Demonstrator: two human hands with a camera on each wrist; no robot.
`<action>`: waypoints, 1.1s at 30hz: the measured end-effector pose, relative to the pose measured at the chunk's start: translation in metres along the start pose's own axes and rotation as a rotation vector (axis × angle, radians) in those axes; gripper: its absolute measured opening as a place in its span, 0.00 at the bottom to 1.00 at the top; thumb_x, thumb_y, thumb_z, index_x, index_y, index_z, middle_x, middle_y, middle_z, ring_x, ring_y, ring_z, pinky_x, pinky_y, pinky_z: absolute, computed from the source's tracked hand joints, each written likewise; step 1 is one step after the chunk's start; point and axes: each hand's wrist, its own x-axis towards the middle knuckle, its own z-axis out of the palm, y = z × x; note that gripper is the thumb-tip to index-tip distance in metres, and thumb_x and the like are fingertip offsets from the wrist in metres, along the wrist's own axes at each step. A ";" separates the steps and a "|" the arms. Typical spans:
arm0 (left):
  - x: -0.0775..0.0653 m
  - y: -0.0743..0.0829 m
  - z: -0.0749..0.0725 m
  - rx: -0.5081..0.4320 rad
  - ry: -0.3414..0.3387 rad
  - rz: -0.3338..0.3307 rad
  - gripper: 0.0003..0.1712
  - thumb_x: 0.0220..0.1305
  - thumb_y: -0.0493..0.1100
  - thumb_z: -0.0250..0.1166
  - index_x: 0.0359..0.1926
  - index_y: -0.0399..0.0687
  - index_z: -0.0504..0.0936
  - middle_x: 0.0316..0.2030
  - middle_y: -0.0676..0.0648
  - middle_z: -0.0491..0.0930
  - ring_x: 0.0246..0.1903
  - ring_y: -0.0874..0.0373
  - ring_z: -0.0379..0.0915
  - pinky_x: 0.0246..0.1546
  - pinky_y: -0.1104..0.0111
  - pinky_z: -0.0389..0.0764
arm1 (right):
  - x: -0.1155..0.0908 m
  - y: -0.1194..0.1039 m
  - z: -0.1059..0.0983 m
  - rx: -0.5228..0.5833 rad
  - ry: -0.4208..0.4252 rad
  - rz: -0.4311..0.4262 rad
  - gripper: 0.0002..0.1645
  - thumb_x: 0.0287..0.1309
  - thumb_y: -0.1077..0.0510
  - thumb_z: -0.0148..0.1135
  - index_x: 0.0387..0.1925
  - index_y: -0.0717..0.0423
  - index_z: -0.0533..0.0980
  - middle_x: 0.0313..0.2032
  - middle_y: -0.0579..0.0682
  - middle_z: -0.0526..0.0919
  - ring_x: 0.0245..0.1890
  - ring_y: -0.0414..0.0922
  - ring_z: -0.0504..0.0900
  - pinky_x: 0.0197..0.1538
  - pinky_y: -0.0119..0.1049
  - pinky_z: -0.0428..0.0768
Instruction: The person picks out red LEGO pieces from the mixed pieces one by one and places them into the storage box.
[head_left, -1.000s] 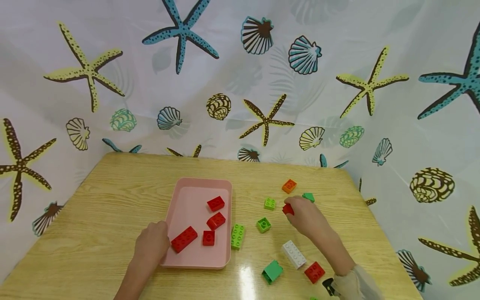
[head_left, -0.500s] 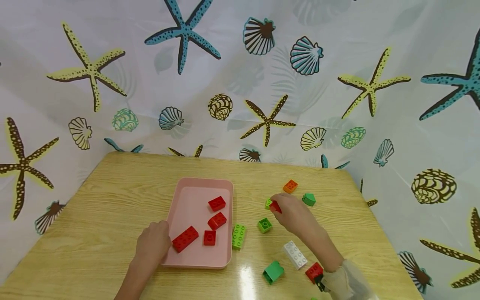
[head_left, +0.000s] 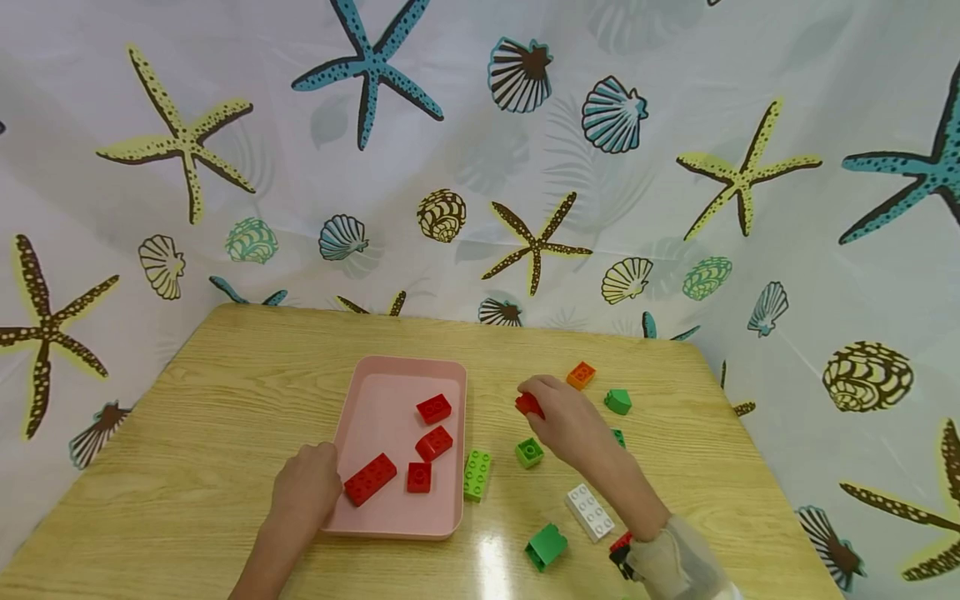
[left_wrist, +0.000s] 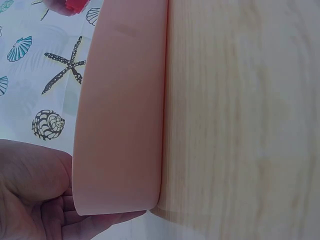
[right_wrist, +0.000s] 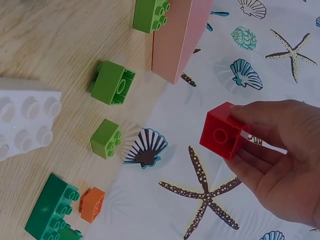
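My right hand pinches a red toy building brick between thumb and fingers, above the table right of the pink tray. The right wrist view shows the brick's hollow underside. My left hand grips the tray's near left edge; in the left wrist view its fingers reach around the tray wall. Several red bricks lie in the tray: a long one near the left hand, a square one, one with a curved end and another farther back.
Right of the tray lie a long lime brick, lime bricks, a white brick, a green brick, an orange brick and a green piece. The right cuff partly hides a red brick. A patterned curtain stands behind.
My right hand has moved left with the red brick and risen in the view, passing over the small lime brick. The left hand has stayed at the tray.
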 end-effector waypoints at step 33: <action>0.001 -0.002 0.002 -0.003 -0.013 -0.013 0.05 0.57 0.25 0.60 0.27 0.32 0.74 0.19 0.44 0.70 0.19 0.53 0.65 0.19 0.62 0.70 | 0.027 -0.025 0.008 -0.005 0.075 -0.109 0.19 0.57 0.65 0.70 0.51 0.59 0.79 0.52 0.54 0.82 0.49 0.51 0.81 0.50 0.43 0.80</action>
